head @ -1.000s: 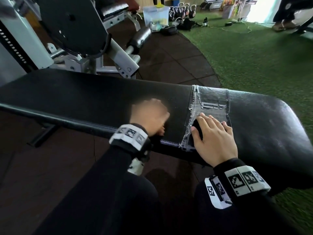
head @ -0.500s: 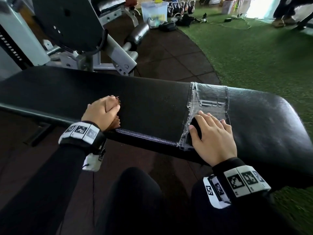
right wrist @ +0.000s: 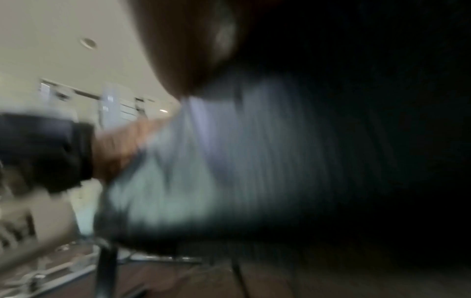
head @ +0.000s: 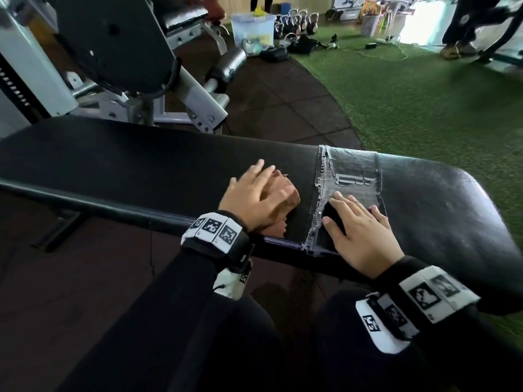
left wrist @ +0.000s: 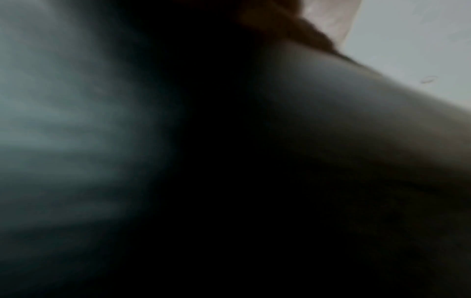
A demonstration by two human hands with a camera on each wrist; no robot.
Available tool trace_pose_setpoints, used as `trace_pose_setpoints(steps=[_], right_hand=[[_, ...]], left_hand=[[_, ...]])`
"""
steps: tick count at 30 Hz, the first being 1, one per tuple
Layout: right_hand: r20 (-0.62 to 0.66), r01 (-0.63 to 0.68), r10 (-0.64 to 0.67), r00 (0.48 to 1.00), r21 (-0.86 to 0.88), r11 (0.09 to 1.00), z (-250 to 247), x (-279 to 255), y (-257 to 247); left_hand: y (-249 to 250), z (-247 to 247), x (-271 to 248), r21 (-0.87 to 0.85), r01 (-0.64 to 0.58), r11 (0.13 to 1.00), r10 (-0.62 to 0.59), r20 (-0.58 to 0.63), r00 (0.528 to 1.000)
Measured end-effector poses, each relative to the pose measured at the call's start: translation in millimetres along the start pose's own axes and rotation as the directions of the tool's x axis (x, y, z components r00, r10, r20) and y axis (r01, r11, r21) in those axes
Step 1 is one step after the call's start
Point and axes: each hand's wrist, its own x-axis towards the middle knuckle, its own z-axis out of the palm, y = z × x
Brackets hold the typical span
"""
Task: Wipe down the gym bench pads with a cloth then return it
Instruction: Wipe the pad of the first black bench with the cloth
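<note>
Left hand (head: 252, 198) presses one cloth (head: 284, 198); right hand (head: 360, 233) rests flat.

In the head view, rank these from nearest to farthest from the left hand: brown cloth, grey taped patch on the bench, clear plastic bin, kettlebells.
1. Brown cloth, under the left hand.
2. Grey taped patch, to its right on the bench pad.
3. Clear plastic bin, far on the floor.
4. Kettlebells, just behind the bin.

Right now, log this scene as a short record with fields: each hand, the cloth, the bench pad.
left hand: fingers spread, pressing the cloth onto the pad
right hand: flat on the pad, over the torn patch
cloth: brown, bunched under the left hand
bench pad: black, with a frayed grey patch near its right end
</note>
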Motion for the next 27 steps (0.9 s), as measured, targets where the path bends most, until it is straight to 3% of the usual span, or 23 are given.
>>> trace_pose_setpoints(steps=[3, 6, 11, 17, 27], right_hand=[[0.195, 0.019, -0.029, 0.980, 0.052, 0.998, -27.7, 5.0, 3.9], [0.255, 0.043, -0.046, 0.966, 0.016, 0.999, -62.1, 14.6, -5.1], [0.306, 0.246, -0.201, 0.931, -0.118, 0.962, -85.3, 46.0, -47.6], [0.434, 0.435, -0.352, 0.830, -0.108, 0.894, -55.3, 70.9, -104.2], [0.589, 0.538, -0.264, 0.764, -0.356, 0.764, -37.0, 105.9, -121.8]], left_hand=[[-41.2, -23.6, -5.0, 0.135, 0.149, 0.980, -0.135, -0.106, 0.985], [-78.4, -38.6, -13.4, 0.292, 0.295, 0.910, -0.277, -0.102, 0.955], [-82.9, -35.7, -15.0, 0.307, 0.294, 0.905, -0.262, -0.140, 0.955], [-81.6, -35.5, -17.9, 0.282, 0.296, 0.913, -0.262, -0.151, 0.953], [-84.7, -31.4, -14.6, 0.232, 0.302, 0.925, -0.252, -0.220, 0.942]])
